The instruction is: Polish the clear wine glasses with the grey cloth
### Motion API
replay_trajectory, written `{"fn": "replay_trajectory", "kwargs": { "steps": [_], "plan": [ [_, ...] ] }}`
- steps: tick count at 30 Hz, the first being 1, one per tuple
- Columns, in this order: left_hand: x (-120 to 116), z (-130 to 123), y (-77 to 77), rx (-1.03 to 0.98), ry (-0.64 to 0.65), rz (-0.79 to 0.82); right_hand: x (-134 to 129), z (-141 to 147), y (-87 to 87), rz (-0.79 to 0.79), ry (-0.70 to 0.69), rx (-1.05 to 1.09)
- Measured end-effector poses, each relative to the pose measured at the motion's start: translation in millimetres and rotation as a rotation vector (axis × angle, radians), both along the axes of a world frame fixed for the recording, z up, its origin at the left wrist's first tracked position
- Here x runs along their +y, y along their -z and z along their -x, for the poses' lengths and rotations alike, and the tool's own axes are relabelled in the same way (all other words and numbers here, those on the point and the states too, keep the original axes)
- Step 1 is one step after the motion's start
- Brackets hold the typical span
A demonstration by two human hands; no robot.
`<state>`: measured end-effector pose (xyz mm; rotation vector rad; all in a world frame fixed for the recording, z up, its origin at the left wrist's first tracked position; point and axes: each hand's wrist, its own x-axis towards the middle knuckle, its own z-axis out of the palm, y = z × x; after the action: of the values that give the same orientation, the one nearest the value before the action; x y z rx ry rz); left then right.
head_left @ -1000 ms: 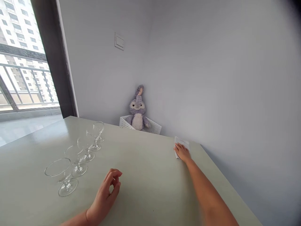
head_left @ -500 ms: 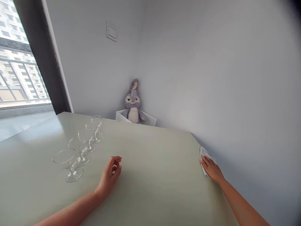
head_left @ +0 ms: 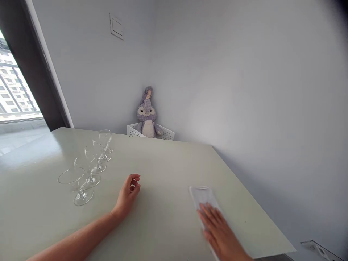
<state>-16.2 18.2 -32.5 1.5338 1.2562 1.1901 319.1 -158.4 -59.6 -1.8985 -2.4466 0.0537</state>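
My right hand (head_left: 217,228) lies flat, fingers stretched out, on top of a folded white cloth (head_left: 201,195) that rests on the pale table. Motion blurs this hand slightly. My left hand (head_left: 128,193) rests on its side on the table with fingers loosely curled, a gap between thumb and fingertips, and nothing held. To its left, several clear stemmed glasses stand upright in a slanting row. The nearest glass (head_left: 83,197) is apart from my left forearm.
The pale green table (head_left: 163,163) has its right edge near a grey wall (head_left: 244,90). Beyond the far edge, a plush toy (head_left: 148,127) sits in a white perforated basket (head_left: 168,134). A dark door frame (head_left: 32,65) is at left, a socket strip (head_left: 319,250) at lower right.
My right hand has drawn the cloth away from the wall-side table edge, leftward and toward me. My left hand stays in place. The view has shifted a little to the right.
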Motion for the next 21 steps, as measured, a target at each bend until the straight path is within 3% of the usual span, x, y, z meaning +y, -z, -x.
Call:
{"fn": "replay_trajectory", "kwargs": {
  "steps": [2, 4, 6, 8, 11, 14, 17, 19, 21],
  "plan": [
    [1, 0, 1.0, 0.004, -0.002, 0.018, 8, 40, -8.8, 0.077, -0.284, 0.033],
    [2, 0, 2.3, -0.001, -0.005, 0.03, 26, 74, -20.0, 0.119, -0.473, 0.087],
    [4, 1, 4.3, -0.016, -0.012, 0.035, 51, 97, -31.5, 0.169, -0.537, 0.137],
    [7, 3, 6.9, -0.035, -0.026, 0.031, 85, 106, -38.9, 0.19, -0.495, 0.178],
    [11, 7, 10.8, -0.054, -0.044, 0.032, 141, 87, -37.9, 0.175, -0.327, 0.169],
    [13, 8, 11.6, -0.045, -0.053, 0.036, 189, 40, -30.3, 0.114, -0.021, 0.114],
    [10, 4, 8.4, -0.016, -0.042, 0.023, 220, -9, -28.3, 0.111, 0.466, 0.063],
    [5, 0, 5.7, 0.004, -0.016, 0.003, 236, -32, -30.4, 0.109, 0.676, 0.054],
    [0, -4, 3.7, 0.035, 0.02, -0.039, 251, -40, -32.6, 0.115, 0.788, 0.055]
  ]
}}
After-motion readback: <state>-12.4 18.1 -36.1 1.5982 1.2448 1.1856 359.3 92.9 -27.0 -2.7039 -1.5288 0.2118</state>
